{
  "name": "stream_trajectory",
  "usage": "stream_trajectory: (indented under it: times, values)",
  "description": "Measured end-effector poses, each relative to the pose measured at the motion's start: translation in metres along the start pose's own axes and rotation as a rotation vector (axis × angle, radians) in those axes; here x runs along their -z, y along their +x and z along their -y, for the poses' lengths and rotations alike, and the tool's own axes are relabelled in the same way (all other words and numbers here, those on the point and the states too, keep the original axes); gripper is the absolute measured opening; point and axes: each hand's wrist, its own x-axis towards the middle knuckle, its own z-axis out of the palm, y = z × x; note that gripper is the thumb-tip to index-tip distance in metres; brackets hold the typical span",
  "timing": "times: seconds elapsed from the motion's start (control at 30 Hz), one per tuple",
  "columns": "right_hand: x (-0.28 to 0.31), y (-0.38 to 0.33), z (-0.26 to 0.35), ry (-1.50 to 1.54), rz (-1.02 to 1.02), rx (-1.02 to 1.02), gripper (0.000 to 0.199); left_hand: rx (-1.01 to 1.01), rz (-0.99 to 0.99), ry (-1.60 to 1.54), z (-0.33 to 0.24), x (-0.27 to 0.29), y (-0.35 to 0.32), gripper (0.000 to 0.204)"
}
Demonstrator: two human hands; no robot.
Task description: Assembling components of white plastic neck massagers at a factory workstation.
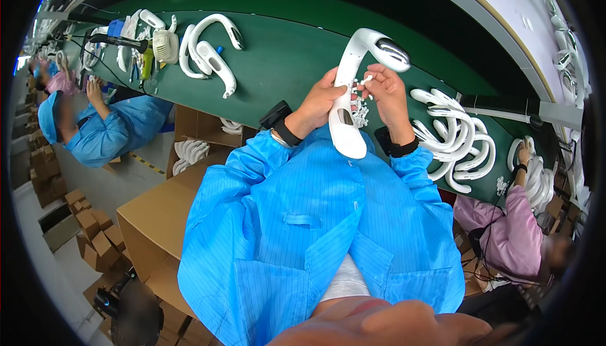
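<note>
A white, curved neck fan (pixel 349 133) with a shiny silver oval on its far end is held upright in front of my chest. My left hand (pixel 320 103) wraps round its middle, thumb across the front. Just right of it, my right hand (pixel 389 93) pinches a small white plastic piece (pixel 366 80) between thumb and fingertips. Several similar small white pieces (pixel 360 117) lie heaped on the green bench, partly hidden behind the fan and my fingers.
More neck fans (pixel 464 138) are piled on the green bench (pixel 284 56) to my right; a few (pixel 214 62) lie at the left. Beyond those are a yellow-green tool (pixel 147 63) and a beige device (pixel 166 46). Cardboard boxes (pixel 161 220) stand left. Co-workers sit both sides.
</note>
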Motion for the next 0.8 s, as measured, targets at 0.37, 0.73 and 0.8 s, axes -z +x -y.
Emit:
stream_trajectory:
  times: [0.37,0.73,0.8]
  values:
    - [0.001,-0.008,0.009,-0.101,0.013,-0.002,0.018,0.011,-0.018,0.064,0.003,-0.016,0.002,0.038]
    - [0.005,-0.013,-0.019,-0.662,0.056,0.24,0.01,-0.068,0.011,0.131,0.005,-0.02,0.0,0.049]
    - [-0.002,-0.015,-0.011,-0.701,0.046,0.218,0.009,-0.092,-0.007,0.129,0.004,-0.023,-0.003,0.049]
